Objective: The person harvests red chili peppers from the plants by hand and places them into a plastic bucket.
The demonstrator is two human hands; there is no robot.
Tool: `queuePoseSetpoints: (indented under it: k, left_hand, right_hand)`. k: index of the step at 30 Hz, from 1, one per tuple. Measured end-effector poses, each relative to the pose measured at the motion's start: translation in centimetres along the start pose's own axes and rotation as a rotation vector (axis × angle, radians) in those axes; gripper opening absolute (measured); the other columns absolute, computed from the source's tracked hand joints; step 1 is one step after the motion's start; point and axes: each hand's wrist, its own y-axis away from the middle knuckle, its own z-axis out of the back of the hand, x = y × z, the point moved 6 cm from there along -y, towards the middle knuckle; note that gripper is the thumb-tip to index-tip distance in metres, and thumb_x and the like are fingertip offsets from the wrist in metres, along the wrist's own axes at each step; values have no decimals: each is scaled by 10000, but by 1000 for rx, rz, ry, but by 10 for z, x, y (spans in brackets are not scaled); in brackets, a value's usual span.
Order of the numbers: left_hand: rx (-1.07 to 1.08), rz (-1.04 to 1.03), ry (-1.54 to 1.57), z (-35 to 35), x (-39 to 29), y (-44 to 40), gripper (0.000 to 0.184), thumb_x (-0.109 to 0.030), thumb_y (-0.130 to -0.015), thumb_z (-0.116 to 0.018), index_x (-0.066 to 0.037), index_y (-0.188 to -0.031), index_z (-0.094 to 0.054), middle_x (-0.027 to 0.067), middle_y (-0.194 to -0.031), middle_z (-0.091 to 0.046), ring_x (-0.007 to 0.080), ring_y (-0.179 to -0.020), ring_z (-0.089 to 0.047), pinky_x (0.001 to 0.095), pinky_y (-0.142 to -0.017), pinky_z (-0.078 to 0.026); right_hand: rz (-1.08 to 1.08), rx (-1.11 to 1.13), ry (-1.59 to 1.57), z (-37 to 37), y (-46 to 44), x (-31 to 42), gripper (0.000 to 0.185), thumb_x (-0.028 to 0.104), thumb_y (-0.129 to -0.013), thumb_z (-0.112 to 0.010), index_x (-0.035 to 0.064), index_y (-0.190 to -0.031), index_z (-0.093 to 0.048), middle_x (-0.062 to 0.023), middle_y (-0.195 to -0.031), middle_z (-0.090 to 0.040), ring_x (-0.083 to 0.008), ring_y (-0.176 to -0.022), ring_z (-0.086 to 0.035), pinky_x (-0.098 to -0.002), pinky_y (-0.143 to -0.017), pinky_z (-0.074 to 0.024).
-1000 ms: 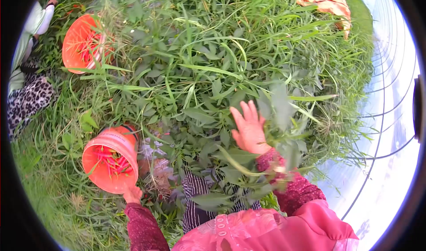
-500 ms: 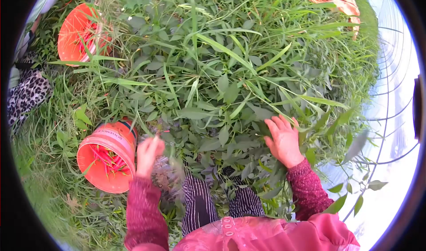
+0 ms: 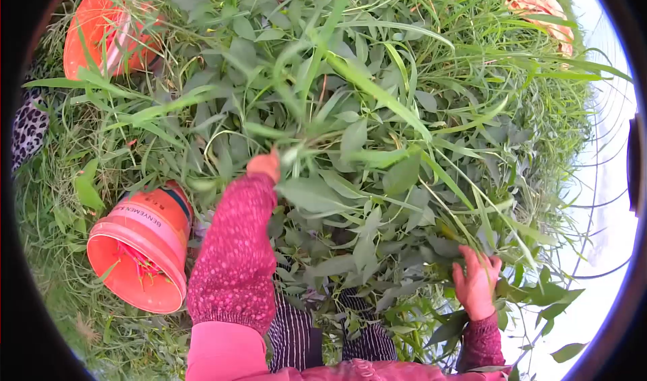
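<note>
My left hand [image 3: 264,165] reaches into the plants at centre, up and right of the near bucket; leaves and grass blur around its fingers, so what it holds, if anything, is hidden. Lower right, my right hand [image 3: 477,283] rests among leafy stems [image 3: 397,266], its fingers apart and partly spread. The orange bucket [image 3: 138,246] lies tilted on the grass at left, its mouth toward me, with red chillies [image 3: 143,268] inside.
A second orange bucket [image 3: 101,30] lies in the grass at the upper left. Beside it, leopard-print clothing [image 3: 29,130] of another person shows. An orange sack [image 3: 536,7] lies at upper right. Plastic sheeting [image 3: 606,199] with dark ribs borders the right side.
My left hand has moved from beside the near bucket up and forward into the plants. My right hand has shifted right and closer to my body. The view has moved too.
</note>
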Motion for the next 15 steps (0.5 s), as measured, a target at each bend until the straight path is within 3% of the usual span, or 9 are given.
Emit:
queuePoseSetpoints:
  k: [1, 2, 4, 7, 8, 11, 12, 14, 15]
  left_hand:
    - [-60, 89, -117, -9, 4, 16, 375, -263, -899, -414, 10, -960, -663, 147, -806, -655, 286, -746, -637, 415, -694, -507]
    - [-144, -224, -459, -42, 15, 21, 471, -437, -941, -381, -19, -952, -597, 114, -712, -632, 240, -653, -606, 387, -609, -490]
    - [-224, -96, -31, -115, 68, 18, 254, -200, -849, -489, -22, -894, -664, 97, -695, -619, 238, -586, -592, 369, -556, -501]
    - [68, -17, -299, -94, 10, 112, 194, -155, -921, -483, -5, -948, -602, 78, -835, -615, 193, -711, -600, 361, -615, -503]
    - [70, -13, -300, -108, -3, 131, 194, -155, -921, -483, -5, -948, -602, 78, -835, -615, 193, -711, -600, 361, -615, -503]
    - [-123, -3, 878, -130, -38, 173, 220, -170, -899, -516, -61, -1039, -646, 138, -919, -674, 263, -782, -642, 404, -710, -518]
    - [-125, 6, 881, -122, -53, 181, 220, -170, -899, -516, -61, -1039, -646, 138, -919, -674, 263, -782, -642, 404, -710, -518]
    - [56, -158, 204, -101, -100, 192, 242, -189, -896, -525, -58, -1063, -642, 132, -944, -672, 276, -814, -649, 402, -731, -518]
    - [58, -156, 211, -126, -104, 188, 242, -189, -896, -525, -58, -1063, -642, 132, -944, -672, 276, -814, -649, 402, -731, -518]
  right_hand:
    - [-34, 39, 34, -5, 3, -9, 383, 134, -739, -669, 95, -1111, -584, -103, -998, -655, -282, -971, -602, -477, -954, -325]
    - [-69, 75, 68, -8, 4, -17, 378, 134, -742, -667, 104, -1110, -583, -88, -996, -654, -276, -967, -600, -470, -951, -327]
    - [-1, 54, 77, -6, 3, -17, 377, 137, -753, -665, 107, -1117, -574, -66, -983, -652, -276, -951, -596, -480, -957, -323]
    - [183, -183, 2, 22, -22, 14, 370, 88, -753, -648, 78, -1117, -584, -103, -903, -645, -282, -904, -590, -441, -910, -345]
    - [52, -94, -218, 30, -37, 23, 331, 65, -766, -628, 71, -1096, -598, -91, -934, -646, -274, -933, -594, -412, -922, -342]
    - [95, -187, -584, 43, -73, 57, 289, 26, -787, -579, 40, -1076, -598, -127, -983, -635, -312, -954, -592, -405, -854, -418]
    - [77, -146, -813, 39, -87, 67, 290, 13, -792, -563, 29, -1080, -595, -142, -1005, -630, -328, -964, -590, -410, -825, -443]
    - [285, -186, -702, 28, -117, 88, 301, 4, -789, -553, 17, -1088, -585, -167, -1046, -613, -361, -952, -586, -402, -789, -478]
    - [299, -142, -650, 31, -129, 104, 314, 13, -782, -556, 12, -1095, -579, -174, -1055, -608, -369, -950, -585, -399, -800, -479]
